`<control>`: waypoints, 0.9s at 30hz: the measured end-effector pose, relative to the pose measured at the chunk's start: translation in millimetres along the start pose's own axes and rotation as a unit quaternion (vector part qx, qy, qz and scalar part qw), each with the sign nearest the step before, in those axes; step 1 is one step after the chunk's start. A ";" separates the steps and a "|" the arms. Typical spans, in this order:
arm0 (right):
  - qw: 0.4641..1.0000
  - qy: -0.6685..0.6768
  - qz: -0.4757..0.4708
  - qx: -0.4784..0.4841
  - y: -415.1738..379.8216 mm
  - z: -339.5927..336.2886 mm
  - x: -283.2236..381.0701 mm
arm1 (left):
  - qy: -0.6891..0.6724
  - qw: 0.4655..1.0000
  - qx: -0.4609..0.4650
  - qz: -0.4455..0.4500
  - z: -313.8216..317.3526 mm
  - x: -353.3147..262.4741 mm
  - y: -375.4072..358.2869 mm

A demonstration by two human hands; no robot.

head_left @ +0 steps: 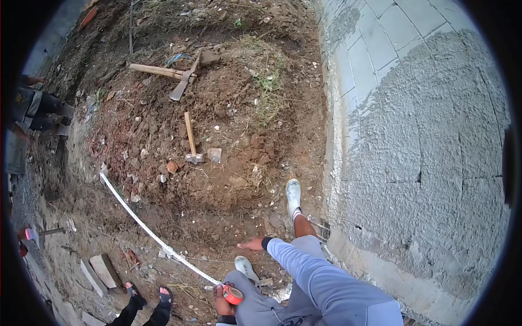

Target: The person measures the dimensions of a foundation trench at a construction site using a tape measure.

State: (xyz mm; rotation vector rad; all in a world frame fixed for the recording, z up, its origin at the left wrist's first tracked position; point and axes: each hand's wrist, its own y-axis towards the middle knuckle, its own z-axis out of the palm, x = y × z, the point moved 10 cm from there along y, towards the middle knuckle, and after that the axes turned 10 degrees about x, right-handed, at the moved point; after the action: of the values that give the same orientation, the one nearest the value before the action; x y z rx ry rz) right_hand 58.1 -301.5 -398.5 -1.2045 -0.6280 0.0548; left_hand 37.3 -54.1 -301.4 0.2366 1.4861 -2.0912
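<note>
My left hand (222, 302) is closed around a red tape measure (233, 294) beside my knee at the bottom. Its white blade (140, 221) runs out in a curve to the upper left, over the soil. My right hand (251, 244) reaches out above the ground with its fingers stretched and holds nothing. A thin string (217, 261) crosses the ground just below this hand.
A hammer (190, 135) and a pickaxe (184, 81) lie on the dirt mound. A partly plastered block wall (424, 141) stands at right. Concrete pieces (106, 271) lie lower left, near another person's feet (165, 295). Another person (41, 108) is at far left.
</note>
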 end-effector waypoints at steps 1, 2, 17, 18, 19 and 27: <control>1.000 -0.010 0.018 -0.002 21.2 -8.5 -25.8 | -0.003 1.000 -0.004 -0.001 12.3 4.4 8.6; 0.999 -0.019 0.035 0.000 35.4 -12.9 -52.4 | -0.006 1.000 -0.026 0.011 19.8 8.0 16.2; 0.905 0.080 0.229 -0.350 -140.3 -342.2 -364.4 | -0.014 0.975 -0.151 -0.161 215.1 155.2 43.9; 0.903 0.070 0.251 -0.342 -147.6 -338.9 -380.0 | 0.014 0.972 -0.159 -0.170 224.8 154.9 41.5; 0.900 0.058 0.272 -0.336 -151.5 -338.3 -391.2 | 0.010 0.971 -0.168 -0.172 222.8 159.2 39.2; 0.923 0.330 0.013 -0.197 -96.0 -306.7 -308.5 | 0.301 0.944 -0.086 -0.104 253.5 142.4 6.4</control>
State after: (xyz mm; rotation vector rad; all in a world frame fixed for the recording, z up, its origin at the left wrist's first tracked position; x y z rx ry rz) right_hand -78.1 -710.9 -509.3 -1.5111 -0.0200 -0.4607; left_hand -33.9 -335.0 -276.2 0.7327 2.1137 -2.1389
